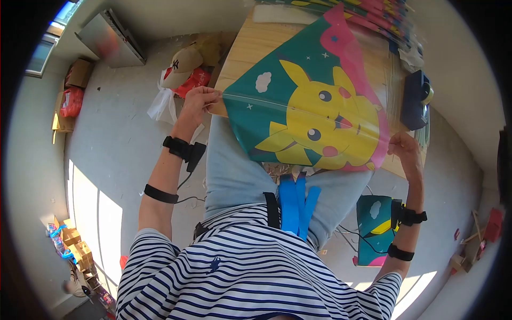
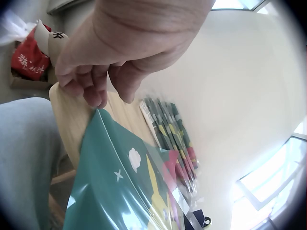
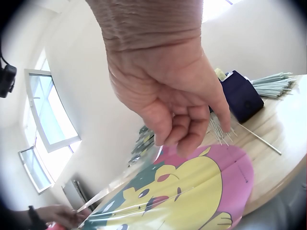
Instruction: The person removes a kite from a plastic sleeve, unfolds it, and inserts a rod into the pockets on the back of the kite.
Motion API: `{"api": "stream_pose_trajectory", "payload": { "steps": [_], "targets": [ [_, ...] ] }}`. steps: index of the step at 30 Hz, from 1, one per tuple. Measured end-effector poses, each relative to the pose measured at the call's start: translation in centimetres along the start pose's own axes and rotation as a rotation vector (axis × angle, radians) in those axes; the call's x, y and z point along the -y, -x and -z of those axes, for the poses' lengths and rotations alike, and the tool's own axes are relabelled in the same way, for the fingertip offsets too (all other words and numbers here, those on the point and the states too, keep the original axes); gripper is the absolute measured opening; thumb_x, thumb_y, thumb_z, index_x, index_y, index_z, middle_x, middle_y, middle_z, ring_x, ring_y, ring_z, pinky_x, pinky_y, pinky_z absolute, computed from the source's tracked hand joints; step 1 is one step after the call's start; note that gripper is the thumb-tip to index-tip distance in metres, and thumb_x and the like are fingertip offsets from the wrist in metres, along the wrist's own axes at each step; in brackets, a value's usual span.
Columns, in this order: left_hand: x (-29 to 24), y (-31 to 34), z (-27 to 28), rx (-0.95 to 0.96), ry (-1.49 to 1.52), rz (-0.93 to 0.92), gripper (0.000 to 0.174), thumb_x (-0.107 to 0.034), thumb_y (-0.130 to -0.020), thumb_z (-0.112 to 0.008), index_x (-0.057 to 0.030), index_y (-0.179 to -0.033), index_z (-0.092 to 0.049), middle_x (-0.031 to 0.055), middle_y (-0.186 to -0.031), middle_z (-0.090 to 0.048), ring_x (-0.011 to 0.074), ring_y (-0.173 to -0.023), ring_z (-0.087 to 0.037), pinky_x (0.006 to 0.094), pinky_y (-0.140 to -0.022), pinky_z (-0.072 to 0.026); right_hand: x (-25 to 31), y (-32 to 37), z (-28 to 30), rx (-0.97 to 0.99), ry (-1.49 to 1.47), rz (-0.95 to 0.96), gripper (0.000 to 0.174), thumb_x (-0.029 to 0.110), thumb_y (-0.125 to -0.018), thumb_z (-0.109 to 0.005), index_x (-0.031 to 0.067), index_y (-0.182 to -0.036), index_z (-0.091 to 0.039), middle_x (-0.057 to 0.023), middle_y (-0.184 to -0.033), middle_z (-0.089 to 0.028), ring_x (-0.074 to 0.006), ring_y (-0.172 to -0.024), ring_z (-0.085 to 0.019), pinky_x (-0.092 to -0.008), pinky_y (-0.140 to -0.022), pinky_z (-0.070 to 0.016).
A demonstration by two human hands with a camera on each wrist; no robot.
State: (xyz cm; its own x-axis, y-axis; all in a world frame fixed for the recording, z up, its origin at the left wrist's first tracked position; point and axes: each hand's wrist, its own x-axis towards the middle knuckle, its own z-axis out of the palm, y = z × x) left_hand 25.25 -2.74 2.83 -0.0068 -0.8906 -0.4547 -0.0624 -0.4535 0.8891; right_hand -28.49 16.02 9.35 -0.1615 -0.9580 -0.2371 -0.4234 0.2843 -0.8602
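Observation:
A printed green, pink and yellow sheet (image 1: 330, 120) with a cartoon face lies across the table's front and the person's lap. The left hand (image 1: 200, 101) pinches its pointed green corner; in the left wrist view the fingertips of that hand (image 2: 139, 43) meet at the tip of the sheet (image 2: 103, 163). A straight crease or thin line runs from that corner along the sheet. Beside the rounded pink end is the right hand (image 1: 408, 152). In the right wrist view this hand (image 3: 168, 91) has loosely bent fingers above the sheet (image 3: 192, 187), thumb apart, nothing visible in its grasp.
On the wooden table (image 1: 240, 53) are packed printed bundles (image 1: 373, 18), a dark blue box (image 1: 416, 98) and thin sticks (image 3: 273, 85). One stick (image 3: 261, 137) lies apart. A cap (image 1: 186, 61) and red bag (image 1: 194, 80) are left of the table. Another printed piece (image 1: 368, 213) is low right.

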Motion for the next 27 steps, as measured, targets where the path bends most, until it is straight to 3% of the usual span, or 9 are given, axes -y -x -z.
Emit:
{"api": "stream_pose_trajectory", "payload": {
  "steps": [2, 9, 11, 14, 21, 27],
  "targets": [
    [-0.2, 0.0, 0.4, -0.005, -0.077, -0.013, 0.005, -0.01, -0.091, -0.066, -0.0083, -0.096, -0.063, 0.0038, -0.104, -0.072, 0.0093, -0.085, -0.061, 0.0261, -0.079, -0.046, -0.4, -0.7, 0.0, -0.008, 0.002, 0.018, 0.004, -0.002, -0.082, -0.062, -0.0009, -0.086, -0.061, -0.0017, -0.074, -0.061, -0.0099, -0.069, -0.058, -0.0253, -0.067, -0.0481],
    [-0.5, -0.5, 1.1, -0.031, -0.051, -0.031, 0.007, -0.011, -0.092, -0.066, -0.0074, -0.097, -0.064, 0.004, -0.103, -0.072, 0.01, -0.085, -0.061, 0.027, -0.079, -0.0461, -0.1, -2.1, -0.6, -0.03, 0.071, 0.058, 0.004, -0.001, -0.081, -0.063, -0.001, -0.084, -0.061, -0.0019, -0.073, -0.06, -0.0099, -0.068, -0.058, -0.0246, -0.065, -0.0473],
    [-0.6, -0.3, 0.9, -0.048, 0.036, -0.071, 0.013, -0.007, -0.083, -0.073, -0.007, -0.091, -0.063, 0.0013, -0.083, -0.068, 0.0093, -0.072, -0.06, 0.0239, -0.067, -0.0446, -0.3, -2.5, -0.8, -0.006, 0.039, 0.073, 0.003, -0.001, -0.081, -0.063, -0.0008, -0.084, -0.061, -0.0018, -0.073, -0.06, -0.0098, -0.068, -0.058, -0.0245, -0.065, -0.0471],
    [-1.5, 0.2, 1.0, -0.069, 0.04, -0.069, 0.014, -0.008, -0.082, -0.074, -0.0069, -0.09, -0.063, 0.0004, -0.079, -0.065, 0.0095, -0.071, -0.059, 0.0241, -0.066, -0.0443, -1.2, -3.5, -0.9, 0.03, -0.001, 0.075, 0.002, 0.0, -0.081, -0.061, -0.0003, -0.084, -0.061, -0.0017, -0.073, -0.06, -0.0097, -0.067, -0.058, -0.0243, -0.064, -0.0467],
    [-3.1, -0.4, 2.7, -0.064, 0.033, -0.094, 0.014, -0.007, -0.083, -0.074, -0.0063, -0.092, -0.063, 0.0023, -0.084, -0.068, 0.0101, -0.073, -0.06, 0.025, -0.067, -0.0453, -0.7, -5.5, -1.9, 0.057, -0.054, -0.001, 0.001, 0.002, -0.084, -0.06, 0.0011, -0.085, -0.061, -0.0009, -0.074, -0.058, -0.0091, -0.068, -0.057, -0.0241, -0.068, -0.0501],
    [-5.7, 0.6, 3.1, -0.032, 0.01, -0.14, 0.009, -0.009, -0.087, -0.07, -0.0068, -0.094, -0.064, 0.0045, -0.093, -0.072, 0.0098, -0.08, -0.062, 0.0248, -0.077, -0.0478, -0.5, -6.5, -3.2, 0.039, -0.16, -0.08, 0.001, 0.002, -0.086, -0.061, 0.0019, -0.085, -0.06, -0.0001, -0.075, -0.056, -0.009, -0.067, -0.056, -0.0231, -0.066, -0.0499]
  ]
}}
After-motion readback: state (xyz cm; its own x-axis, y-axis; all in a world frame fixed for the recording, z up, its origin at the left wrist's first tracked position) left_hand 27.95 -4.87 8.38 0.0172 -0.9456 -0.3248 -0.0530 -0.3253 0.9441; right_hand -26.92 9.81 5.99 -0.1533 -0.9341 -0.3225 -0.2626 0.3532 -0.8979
